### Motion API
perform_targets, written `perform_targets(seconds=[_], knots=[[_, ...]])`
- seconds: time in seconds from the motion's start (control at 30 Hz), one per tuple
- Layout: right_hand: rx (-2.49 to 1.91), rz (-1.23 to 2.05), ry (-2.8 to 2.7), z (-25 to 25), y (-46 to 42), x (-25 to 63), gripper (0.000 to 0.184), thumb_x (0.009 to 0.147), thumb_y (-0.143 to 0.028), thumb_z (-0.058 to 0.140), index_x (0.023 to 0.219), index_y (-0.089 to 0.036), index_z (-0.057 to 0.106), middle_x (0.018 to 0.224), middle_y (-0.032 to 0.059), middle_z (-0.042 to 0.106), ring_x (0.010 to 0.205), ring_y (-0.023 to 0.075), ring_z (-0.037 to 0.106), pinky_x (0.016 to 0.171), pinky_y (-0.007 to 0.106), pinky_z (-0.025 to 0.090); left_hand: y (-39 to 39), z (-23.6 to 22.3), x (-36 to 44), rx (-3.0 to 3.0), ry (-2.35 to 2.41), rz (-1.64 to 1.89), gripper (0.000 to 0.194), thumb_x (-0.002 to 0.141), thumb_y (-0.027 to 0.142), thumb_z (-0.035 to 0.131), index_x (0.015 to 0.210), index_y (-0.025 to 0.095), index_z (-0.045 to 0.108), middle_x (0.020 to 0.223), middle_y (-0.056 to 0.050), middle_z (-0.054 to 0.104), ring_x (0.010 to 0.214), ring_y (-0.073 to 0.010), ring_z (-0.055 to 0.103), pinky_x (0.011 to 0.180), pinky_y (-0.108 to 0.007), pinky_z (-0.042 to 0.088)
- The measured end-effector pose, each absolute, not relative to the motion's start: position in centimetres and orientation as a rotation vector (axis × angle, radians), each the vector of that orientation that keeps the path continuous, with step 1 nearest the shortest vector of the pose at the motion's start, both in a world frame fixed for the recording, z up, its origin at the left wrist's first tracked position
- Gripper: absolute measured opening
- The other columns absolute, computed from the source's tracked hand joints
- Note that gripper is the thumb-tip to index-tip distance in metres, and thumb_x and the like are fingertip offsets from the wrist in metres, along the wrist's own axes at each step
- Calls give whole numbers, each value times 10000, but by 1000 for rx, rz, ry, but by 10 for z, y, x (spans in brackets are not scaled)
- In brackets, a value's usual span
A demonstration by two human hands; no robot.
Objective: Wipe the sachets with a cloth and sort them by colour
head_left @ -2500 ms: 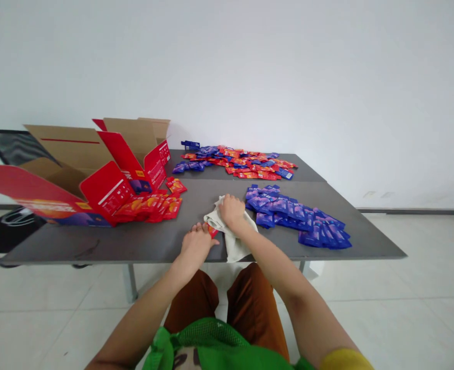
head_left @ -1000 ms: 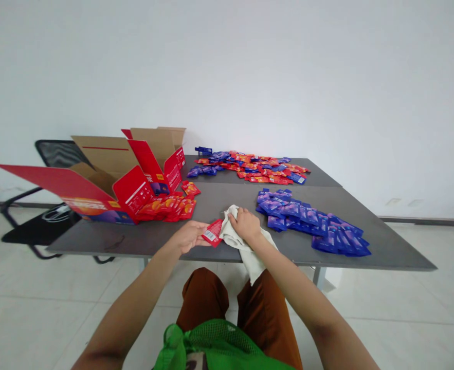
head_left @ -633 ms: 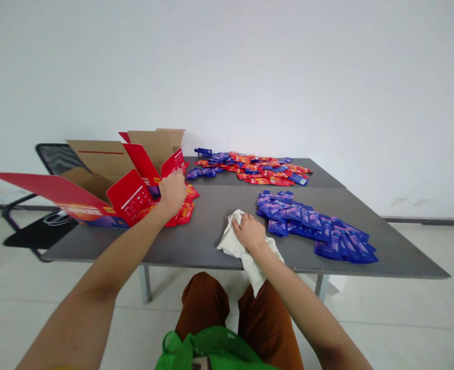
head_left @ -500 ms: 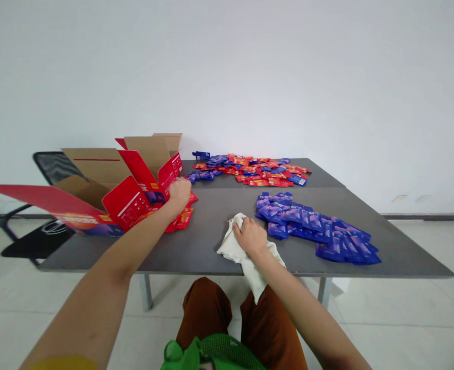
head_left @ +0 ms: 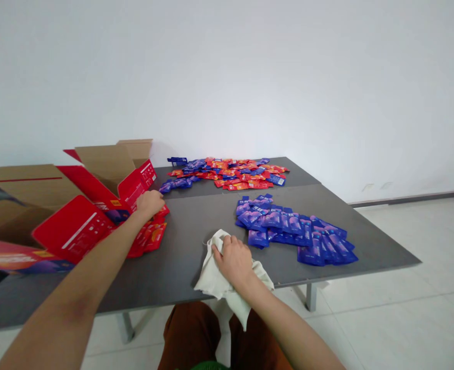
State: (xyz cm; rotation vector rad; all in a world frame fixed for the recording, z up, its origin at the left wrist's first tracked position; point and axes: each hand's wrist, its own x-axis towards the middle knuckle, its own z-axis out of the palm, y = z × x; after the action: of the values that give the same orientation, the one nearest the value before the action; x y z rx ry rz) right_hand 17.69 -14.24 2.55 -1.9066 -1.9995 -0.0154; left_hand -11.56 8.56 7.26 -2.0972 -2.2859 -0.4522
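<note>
My right hand (head_left: 232,260) is closed on a bunched white cloth (head_left: 212,277), fingers curled down into the fabric and palm pressing it against the table (head_left: 188,270). That pressure seems to be what holds the gathered fold in place under my hand. The cloth lies on the near part of the table, left of the blue sachets and well apart from them. Its long axis runs from the crumpled end by my fingers toward me and slightly right, and its loose tail hangs over the near edge.

My left hand (head_left: 148,203) reaches far to the left, fingers bent down at the red sachets (head_left: 149,239), which lie in a loose heap against the open cardboard box (head_left: 99,167). The hand is partly closed, but I cannot tell whether it holds a sachet. The box stands at the table's left end with its red-and-brown flaps spread outward, so its open top is exposed.

To the right, the blue sachets (head_left: 292,228) lie overlapped in their own single-colour group, running diagonally toward the near right corner. Beyond them, at the far end, red and blue sachets (head_left: 227,174) lie mixed together.
</note>
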Motion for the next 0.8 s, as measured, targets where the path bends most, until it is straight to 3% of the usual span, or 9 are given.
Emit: perform_targets(seconds=[0.1,0.23,0.33,0.5,0.7,0.8], knots=[[-1874,9,-2009,25,-145,178,382,918,-498,369,972,-176,566,909,114,615,859,249,599,738,354,432,103,78,-94,-2157,-2211,-573,325,705,243,579,984,191,736,1060,-102,695,998,-281,606,883,-357,445],[-1870,56,-1986,25,-143,179,360,908,-480,393,958,-178,584,894,115,616,839,260,602,722,362,443,143,90,-44,-2486,-2103,-782,292,694,193,589,938,164,746,966,-66,722,911,-191,633,839,-240,448],[-1858,96,-1954,24,-142,179,335,901,-460,410,946,-184,594,885,118,618,839,264,603,726,367,448,180,93,2,-2510,-2131,-908,312,722,232,582,983,138,726,916,-56,725,812,-160,640,766,-221,455],[-1857,189,-1897,20,-139,179,291,856,-443,480,968,-200,595,896,118,622,838,274,603,732,399,464,220,70,72,-2541,-2122,-869,266,703,321,625,858,129,725,845,-59,720,826,-205,634,761,-257,438],[-1870,203,-1915,14,-135,177,310,831,-464,493,990,-218,594,903,113,619,848,296,596,735,447,474,229,24,100,-2434,-2169,-891,429,667,428,676,950,106,686,1133,-186,640,1199,-335,458,1003,-393,287],[-1872,196,-1922,15,-136,177,309,839,-473,480,970,-217,591,895,110,619,837,284,598,731,425,471,220,21,95,-2354,-2248,-859,434,728,442,632,975,89,681,1142,-205,630,1182,-324,478,1015,-386,274]])
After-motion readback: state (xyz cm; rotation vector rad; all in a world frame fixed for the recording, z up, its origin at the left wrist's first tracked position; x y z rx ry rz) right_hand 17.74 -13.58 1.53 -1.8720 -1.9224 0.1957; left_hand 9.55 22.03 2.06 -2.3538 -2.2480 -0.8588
